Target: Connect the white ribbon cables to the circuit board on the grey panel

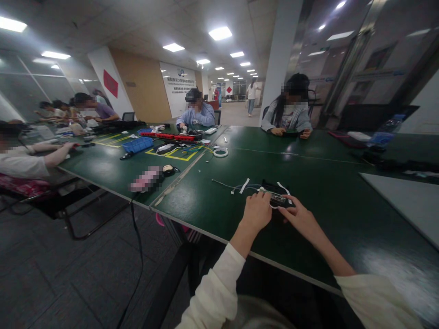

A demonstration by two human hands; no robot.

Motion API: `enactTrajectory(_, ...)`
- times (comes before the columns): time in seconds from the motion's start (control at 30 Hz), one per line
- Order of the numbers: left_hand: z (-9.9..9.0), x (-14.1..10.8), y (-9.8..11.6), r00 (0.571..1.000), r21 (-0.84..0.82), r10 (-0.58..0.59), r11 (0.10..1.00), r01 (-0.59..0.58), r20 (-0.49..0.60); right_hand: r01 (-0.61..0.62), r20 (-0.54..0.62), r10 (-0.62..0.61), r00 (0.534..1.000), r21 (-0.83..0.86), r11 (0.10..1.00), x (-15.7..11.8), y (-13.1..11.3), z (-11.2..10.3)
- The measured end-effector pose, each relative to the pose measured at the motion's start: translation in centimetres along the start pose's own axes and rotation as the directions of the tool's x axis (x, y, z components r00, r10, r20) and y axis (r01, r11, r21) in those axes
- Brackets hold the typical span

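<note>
A small black device with a shiny strip along its top rests at the near part of the green table, between my hands. My left hand is closed at its left end, with fingers curled and partly hiding it. With thumb and fingers my right hand grips the right end. Behind the device is a dark open part, whose kind I cannot make out. Thin cables run out to the left. A white strip lies across them, and another white strip curves behind my right fingers.
A pink case lies left of the table seam. Farther back are a blue bin, a red power strip, loose wires, a white ring and a small wrench. A grey board lies right. Several people sit around.
</note>
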State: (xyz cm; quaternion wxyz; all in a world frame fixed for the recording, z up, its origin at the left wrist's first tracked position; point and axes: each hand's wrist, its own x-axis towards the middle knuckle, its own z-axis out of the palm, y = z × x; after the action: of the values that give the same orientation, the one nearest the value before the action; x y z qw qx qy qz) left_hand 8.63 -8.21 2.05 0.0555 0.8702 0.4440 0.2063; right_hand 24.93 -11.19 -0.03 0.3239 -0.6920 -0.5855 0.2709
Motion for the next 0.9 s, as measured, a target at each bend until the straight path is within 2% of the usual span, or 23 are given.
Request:
enactTrajectory(0.2, 0.6, 0.1, -0.2, 1.000, -0.050, 0.015, 0.999, -0.017, -0.024, 0.085, -0.050, -0.097, 0.994, -0.203, 0.975, -0.7, -0.4, 0.1)
enactTrajectory(0.3, 0.6, 0.1, -0.1, 1.000, -0.044, 0.014, 0.999, -0.015, -0.027, 0.082, -0.094, -0.119, 0.989, -0.323, 0.943, -0.8, -0.3, 0.0)
enactTrajectory(0.4, 0.5, 0.1, 0.1, 0.999, -0.027, -0.003, 1.000, 0.002, -0.038, 0.077, -0.126, -0.132, 0.983, -0.366, 0.927, -0.8, -0.1, -0.2)
enactTrajectory(0.67, 0.7, 0.3, -0.3, 0.999, 0.031, -0.034, 0.999, 0.035, -0.008, 0.102, -0.193, -0.183, 0.964, -0.367, 0.925, -0.9, 0.1, -0.2)
enactTrajectory(0.9, 1.1, 0.3, -0.5, 0.995, -0.017, -0.076, 0.997, 0.074, -0.071, 0.203, -0.256, -0.251, 0.934, -0.199, 0.959, -0.8, 0.5, -0.4)
